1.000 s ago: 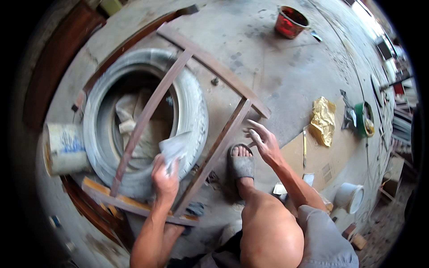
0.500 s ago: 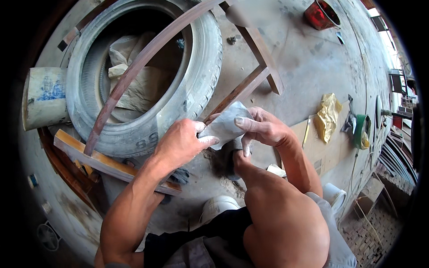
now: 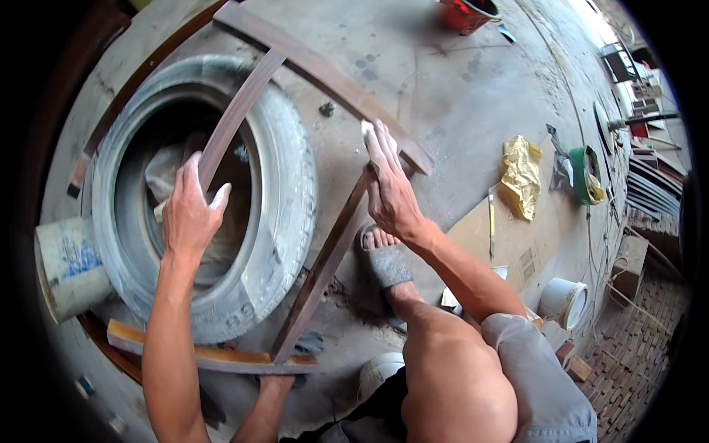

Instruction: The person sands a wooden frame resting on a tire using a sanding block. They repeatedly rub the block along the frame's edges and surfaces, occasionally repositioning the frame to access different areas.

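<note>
A brown wooden frame [image 3: 325, 258] leans across a tyre [image 3: 292, 199]. It has two long rails joined to a crossbar at each end. My left hand [image 3: 186, 214] straddles the curved left rail, its fingers on one side and the thumb on the other. At the upper end of the right rail, near the far crossbar, my right hand [image 3: 390, 188] lies along the wood with straight fingers pressed together. A pale edge of what looks like sandpaper [image 3: 367, 131] shows at its fingertips; the rest is hidden under the hand.
A red-stained bucket [image 3: 469, 15] stands at the far side. To the right lie cardboard [image 3: 473, 229], a yellow-handled cutter [image 3: 492, 221], crumpled yellow paper [image 3: 521, 177] and a green roll [image 3: 585, 176]. White buckets [image 3: 565, 301] stand near my legs; a paint-marked cylinder [image 3: 70, 258] is at left.
Both hands held the pale sheet between them; they have parted. My left hand has moved left onto the curved rail, my right forward onto the frame's joint. The frame appears shifted in view.
</note>
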Tool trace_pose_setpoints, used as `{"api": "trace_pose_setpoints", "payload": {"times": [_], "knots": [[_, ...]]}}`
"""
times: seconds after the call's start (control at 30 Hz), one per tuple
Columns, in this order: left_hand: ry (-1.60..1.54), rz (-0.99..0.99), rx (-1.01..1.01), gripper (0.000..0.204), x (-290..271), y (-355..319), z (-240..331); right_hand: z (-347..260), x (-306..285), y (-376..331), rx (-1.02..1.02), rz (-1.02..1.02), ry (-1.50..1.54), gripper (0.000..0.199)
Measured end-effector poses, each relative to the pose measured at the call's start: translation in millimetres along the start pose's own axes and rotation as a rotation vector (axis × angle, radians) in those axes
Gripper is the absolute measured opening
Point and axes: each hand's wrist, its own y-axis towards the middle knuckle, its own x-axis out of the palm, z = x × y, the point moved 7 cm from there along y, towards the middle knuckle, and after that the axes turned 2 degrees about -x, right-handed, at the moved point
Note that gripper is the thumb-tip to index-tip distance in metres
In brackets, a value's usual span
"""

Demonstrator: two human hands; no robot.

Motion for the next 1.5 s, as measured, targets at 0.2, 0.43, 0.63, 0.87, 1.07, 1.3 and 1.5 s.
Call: {"api": "trace_pose_setpoints", "payload": {"times": [0.2,0.43,0.63,0.87,1.07,1.3,1.5], "knots": [[-0.152,-0.221,-0.146,0.043,4.5,24.9,-13.8,98.1,-24.9,-91.4,0.347,0.13,-0.21,0.057],[-0.115,-0.148,-0.138,0.035,7.1,25.4,-8.3,131.0,10.2,-89.4,0.447,0.269,-0.153,0.057],[-0.1,-0.143,-0.15,0.035,3.9,25.2,-8.9,103.2,20.8,-56.3,0.294,0.179,-0.256,0.064],[-0.093,-0.119,-0.128,0.035,5.0,26.5,-7.6,93.7,20.5,-36.6,0.262,0.243,-0.182,0.071],[-0.088,-0.127,-0.157,0.036,3.7,24.9,-6.1,123.6,6.3,-78.8,0.346,0.15,-0.214,0.075],[-0.137,-0.134,-0.173,0.035,4.2,23.0,-3.9,87.5,16.9,-3.0,0.153,0.09,-0.181,0.071],[-0.063,-0.125,-0.17,0.04,7.0,23.5,-12.6,65.8,25.1,33.6,0.02,0.159,-0.141,0.068]]}}
